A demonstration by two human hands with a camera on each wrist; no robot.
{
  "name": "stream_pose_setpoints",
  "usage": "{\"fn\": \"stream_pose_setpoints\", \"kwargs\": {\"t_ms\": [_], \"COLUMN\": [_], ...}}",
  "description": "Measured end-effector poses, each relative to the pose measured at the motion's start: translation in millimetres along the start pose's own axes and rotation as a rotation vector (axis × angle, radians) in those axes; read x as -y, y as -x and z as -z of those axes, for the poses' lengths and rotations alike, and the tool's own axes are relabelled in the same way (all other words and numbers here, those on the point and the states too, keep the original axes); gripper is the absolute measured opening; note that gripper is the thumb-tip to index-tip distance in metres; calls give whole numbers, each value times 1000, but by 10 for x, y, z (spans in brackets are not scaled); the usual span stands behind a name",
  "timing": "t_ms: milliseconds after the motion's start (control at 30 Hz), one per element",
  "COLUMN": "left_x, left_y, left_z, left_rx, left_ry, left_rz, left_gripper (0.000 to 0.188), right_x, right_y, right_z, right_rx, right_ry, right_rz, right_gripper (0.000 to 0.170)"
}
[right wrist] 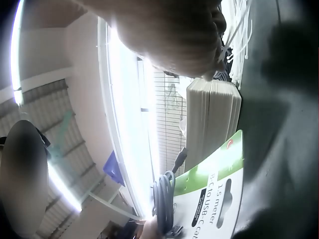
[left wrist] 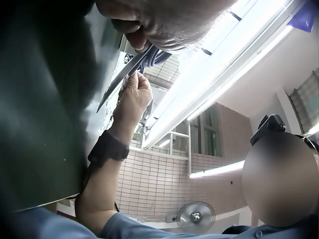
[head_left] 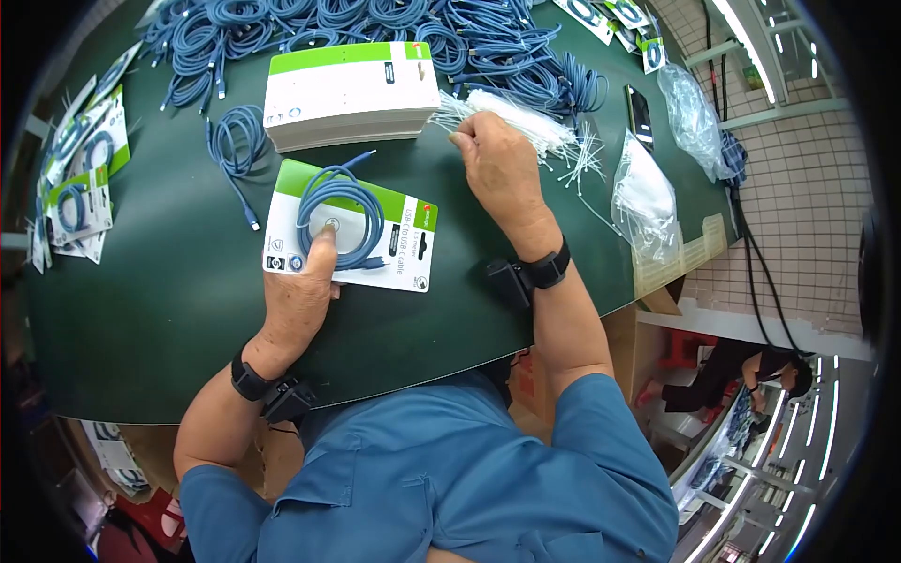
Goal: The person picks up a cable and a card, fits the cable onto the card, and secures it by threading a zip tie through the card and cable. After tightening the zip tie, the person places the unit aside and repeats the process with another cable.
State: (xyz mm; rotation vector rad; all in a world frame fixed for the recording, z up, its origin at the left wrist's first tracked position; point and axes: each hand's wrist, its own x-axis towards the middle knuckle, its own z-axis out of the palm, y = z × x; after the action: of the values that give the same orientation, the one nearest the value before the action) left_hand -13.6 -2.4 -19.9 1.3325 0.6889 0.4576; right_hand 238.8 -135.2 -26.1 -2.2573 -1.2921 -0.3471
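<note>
My left hand [head_left: 305, 296] grips a white and green cardboard package card [head_left: 408, 239] printed "USB-C to USB-C cable". Its thumb presses a coiled blue USB-C cable [head_left: 371, 211] flat against the card's face; the other fingers are mostly hidden underneath. Beside the pile of white cable ties [head_left: 526, 122], my right hand [head_left: 505, 169] has its fingers curled, thumb and forefinger together. A thin white cable tie [right wrist: 230, 44] runs out from those fingertips in the right wrist view. Just left of this hand stands a stack of package cards [head_left: 352, 89].
Many coiled blue cables [head_left: 328, 14] heap along the table's far side, with one loose coil [head_left: 236, 141] nearer. Carded cables [head_left: 84, 197] pile up at the left. A phone [head_left: 639, 114] and clear plastic bags [head_left: 646, 202] lie at the right. Another person [head_left: 741, 375] is beyond the table.
</note>
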Motion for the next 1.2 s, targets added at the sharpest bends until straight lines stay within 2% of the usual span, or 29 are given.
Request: {"fn": "stream_pose_setpoints", "kwargs": {"t_ms": [100, 267, 367, 400, 500, 533, 633, 667, 767, 800, 900, 1067, 1167, 1200], "left_x": [-2, -51, -53, -62, -69, -46, 39, 32, -51, -28, 77, 123, 214, 237], "left_y": [2, 12, 54, 63, 80, 58, -34, -47, -77, -78, -73, -59, -92, -107], "left_z": [6, 12, -23, 13, 99, 126, 214, 215, 187, 193, 190, 238, 225, 232], "left_rx": [-33, -21, -134, -121, -2, 4, -63, -66, 50, 45, 46, 87, -1, -22], "left_ry": [-7, -52, -67, -93, -267, -275, -423, -417, -529, -518, -588, -533, -499, -472], "left_rz": [-67, -123, -231, -238, -515, -518, -655, -650, -807, -801, -879, -865, -827, -820], "left_gripper": [27, 29, 24, 24, 24, 24, 19, 19, 23, 23, 25, 25, 25, 25], "right_x": [29, 44, 125, 143, 165, 156, 102, 100, 114, 103, 30, 4, 26, 39], "right_y": [3, 31, 47, 51, 42, 44, 55, 64, 66, 60, 61, 46, 62, 59], "right_z": [78, 187, 316, 357, 458, 445, 394, 393, 380, 353, 241, 213, 203, 222], "right_rx": [0, -92, 117, 93, 234, 226, 162, 169, 120, 131, -67, -113, -164, -140], "right_ry": [-402, -504, -860, -878, -1050, -1056, -778, -773, -620, -612, -395, -366, -583, -565], "right_rz": [-153, -64, -296, -305, -370, -371, -162, -162, -109, -109, 78, 120, -49, -32], "right_gripper": [14, 10, 10, 10, 12, 12, 15, 15, 17, 17, 16, 11, 15, 15]}}
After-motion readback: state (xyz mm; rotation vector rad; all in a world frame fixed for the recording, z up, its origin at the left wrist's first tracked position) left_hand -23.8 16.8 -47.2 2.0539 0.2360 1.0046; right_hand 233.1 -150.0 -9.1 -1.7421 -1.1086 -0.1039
